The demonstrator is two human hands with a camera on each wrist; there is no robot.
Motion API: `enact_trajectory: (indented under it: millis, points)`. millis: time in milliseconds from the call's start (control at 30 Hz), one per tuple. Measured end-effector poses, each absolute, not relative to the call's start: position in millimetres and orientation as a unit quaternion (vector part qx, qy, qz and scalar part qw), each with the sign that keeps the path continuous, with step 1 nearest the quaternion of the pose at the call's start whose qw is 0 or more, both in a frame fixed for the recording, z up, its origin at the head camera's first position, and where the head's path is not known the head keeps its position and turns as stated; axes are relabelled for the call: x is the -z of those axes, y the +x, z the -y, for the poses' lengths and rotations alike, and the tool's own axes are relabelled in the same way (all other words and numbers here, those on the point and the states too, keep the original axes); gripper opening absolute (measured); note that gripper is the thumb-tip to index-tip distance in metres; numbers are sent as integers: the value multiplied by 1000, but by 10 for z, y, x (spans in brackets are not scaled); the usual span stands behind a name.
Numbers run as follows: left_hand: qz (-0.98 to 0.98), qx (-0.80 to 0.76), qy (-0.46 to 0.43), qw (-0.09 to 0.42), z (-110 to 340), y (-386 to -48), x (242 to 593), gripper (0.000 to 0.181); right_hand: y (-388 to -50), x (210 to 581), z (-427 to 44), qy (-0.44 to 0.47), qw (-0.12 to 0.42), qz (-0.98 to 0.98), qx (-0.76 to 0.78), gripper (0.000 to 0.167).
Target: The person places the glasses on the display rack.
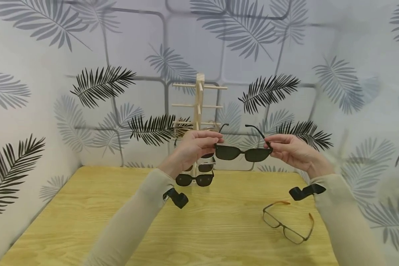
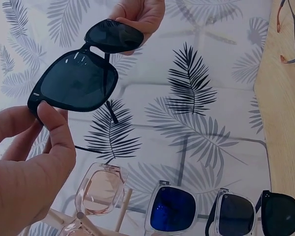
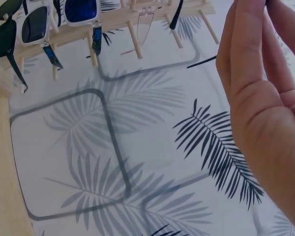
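A pair of black sunglasses (image 1: 228, 152) with dark lenses is held in the air, temples unfolded and pointing toward the back wall. My left hand (image 1: 199, 146) pinches the frame at its left hinge, thumb and fingers showing clearly in the left wrist view. At the other hinge my right hand (image 1: 290, 150) pinches the frame between thumb and fingers. Behind the left hand stands a wooden display rack (image 1: 199, 96) with pegs. Its lower pegs carry several sunglasses, among them a black pair (image 1: 204, 180) at the bottom and a blue-lensed pair (image 2: 173, 209).
Eyeglasses (image 1: 280, 224) with orange temple tips lie unfolded on the wood-grain table (image 1: 203, 229) at the right, near the right forearm. A leaf-patterned wall covering (image 1: 252, 44) rises behind the table and at both sides. The rack's upper pegs (image 1: 216, 88) stick out sideways.
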State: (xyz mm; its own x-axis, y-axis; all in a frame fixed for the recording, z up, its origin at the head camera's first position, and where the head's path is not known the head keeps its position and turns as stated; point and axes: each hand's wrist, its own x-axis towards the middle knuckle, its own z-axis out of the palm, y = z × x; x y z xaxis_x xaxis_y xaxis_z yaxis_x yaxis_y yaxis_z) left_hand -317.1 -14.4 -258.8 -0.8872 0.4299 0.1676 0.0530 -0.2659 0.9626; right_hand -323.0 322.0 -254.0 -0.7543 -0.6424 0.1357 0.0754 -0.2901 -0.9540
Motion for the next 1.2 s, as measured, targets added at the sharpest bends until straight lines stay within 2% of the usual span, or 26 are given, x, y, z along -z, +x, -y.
enact_trajectory:
  millis: [333, 667, 1200]
  points:
    - [-567, -787, 216, 113, 357, -3165, 2418, 35, -3246, 2357, -2985, -245, 213, -539, 777, 30]
    - [-543, -810, 191, 110, 639, -3160, 2285, 20, -3280, 2254, -2664, -229, 203, -521, 797, 26]
    - [-490, -850, 162, 106, 950, -3219, 2182, 25, -3351, 2054, -2222, -173, 170, -556, 795, 14]
